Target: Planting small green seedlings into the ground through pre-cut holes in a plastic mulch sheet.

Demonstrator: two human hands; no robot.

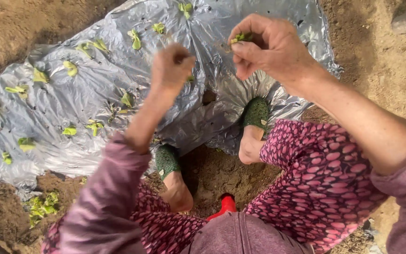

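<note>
Green seedling (240, 37) in pinched right hand (269, 47)

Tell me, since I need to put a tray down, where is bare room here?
Bare soil lies right of the silver plastic sheet, and more at upper left beyond its edge. A small patch sits between the feet in green shoes. The sheet is crowded with seedlings; loose seedlings pile at lower left.

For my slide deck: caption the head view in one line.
Right hand pinches a green seedling, left hand fisted, above silver mulch sheet dotted with planted seedlings.
</note>
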